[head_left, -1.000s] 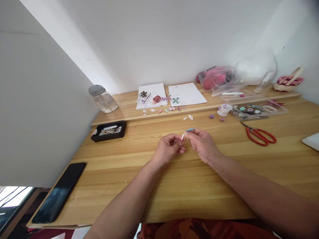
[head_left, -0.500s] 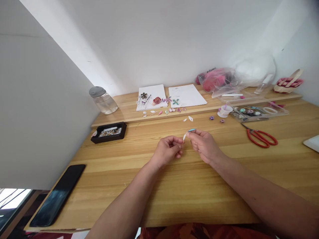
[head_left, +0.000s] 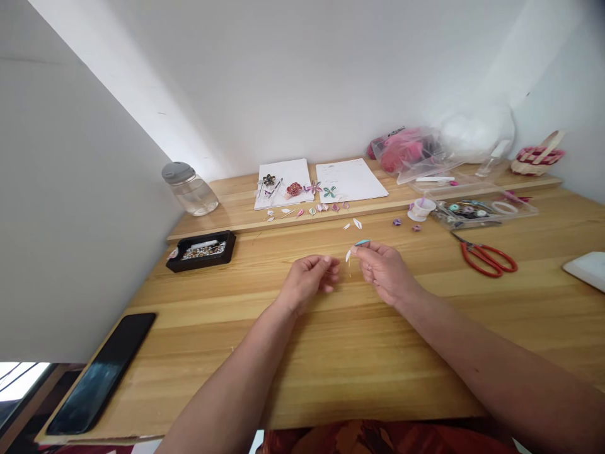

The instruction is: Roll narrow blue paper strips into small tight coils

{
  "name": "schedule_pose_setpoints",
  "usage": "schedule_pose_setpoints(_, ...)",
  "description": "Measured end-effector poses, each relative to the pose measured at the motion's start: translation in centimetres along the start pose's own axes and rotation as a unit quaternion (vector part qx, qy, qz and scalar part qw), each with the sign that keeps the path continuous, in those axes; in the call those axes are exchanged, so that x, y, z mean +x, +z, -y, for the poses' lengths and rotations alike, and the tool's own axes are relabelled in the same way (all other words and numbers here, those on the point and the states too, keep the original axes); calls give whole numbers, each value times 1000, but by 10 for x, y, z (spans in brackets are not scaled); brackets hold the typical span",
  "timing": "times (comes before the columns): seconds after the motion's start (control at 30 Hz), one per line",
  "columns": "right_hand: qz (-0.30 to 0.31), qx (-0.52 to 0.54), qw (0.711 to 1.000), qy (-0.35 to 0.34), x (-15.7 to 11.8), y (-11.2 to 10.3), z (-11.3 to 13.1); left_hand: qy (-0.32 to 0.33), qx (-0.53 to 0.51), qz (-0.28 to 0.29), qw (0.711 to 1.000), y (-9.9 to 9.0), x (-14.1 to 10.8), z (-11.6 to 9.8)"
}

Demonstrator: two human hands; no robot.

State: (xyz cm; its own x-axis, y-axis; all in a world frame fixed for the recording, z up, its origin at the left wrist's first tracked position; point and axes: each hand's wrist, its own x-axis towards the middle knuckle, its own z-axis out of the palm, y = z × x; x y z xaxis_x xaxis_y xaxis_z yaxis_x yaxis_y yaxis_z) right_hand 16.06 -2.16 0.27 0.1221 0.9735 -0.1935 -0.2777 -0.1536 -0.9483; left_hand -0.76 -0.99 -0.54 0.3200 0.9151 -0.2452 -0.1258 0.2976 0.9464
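Observation:
My right hand [head_left: 384, 270] is closed, with thumb and index finger pinching a small white petal [head_left: 348, 256] that points down, a thin strand trailing below it. A slim turquoise piece [head_left: 362, 242] sticks out above the same fingers; its remainder is hidden by the hand. Just left of the petal, my left hand [head_left: 309, 280] has its fingers curled and thumb pressed toward them, apart from the petal. Whatever it may grip is too small to make out. Beyond the hands, two white petals [head_left: 357, 223] lie on the wooden table [head_left: 265, 277].
Red-handled scissors [head_left: 489, 257] and a clear parts box [head_left: 515, 217] lie right, near a white thread spool [head_left: 421, 209]. Left are a black bead tray [head_left: 202, 258], phone [head_left: 101, 372] and water bottle [head_left: 191, 189]. Finished flowers [head_left: 293, 189] rest on paper at the back.
My left hand has drawn left, away from the petal, widening the gap between the hands. The right hand still pinches the petal, whose trailing strand now shows. The view has shifted slightly.

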Motion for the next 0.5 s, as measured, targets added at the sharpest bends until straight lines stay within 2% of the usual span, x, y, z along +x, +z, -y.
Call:
schedule_pose_setpoints(0.1,13,-13,1000,7,-2,2,-2,9,-45,-28,999,0,1,-1)
schedule_pose_setpoints(0.3,30,-32,999,23,-10,11,0,-10,-157,17,987,8,-4,-4)
schedule_pose_setpoints(0.5,46,-22,998,45,-15,16,1,-34,-174,16,984,12,-3,-2)
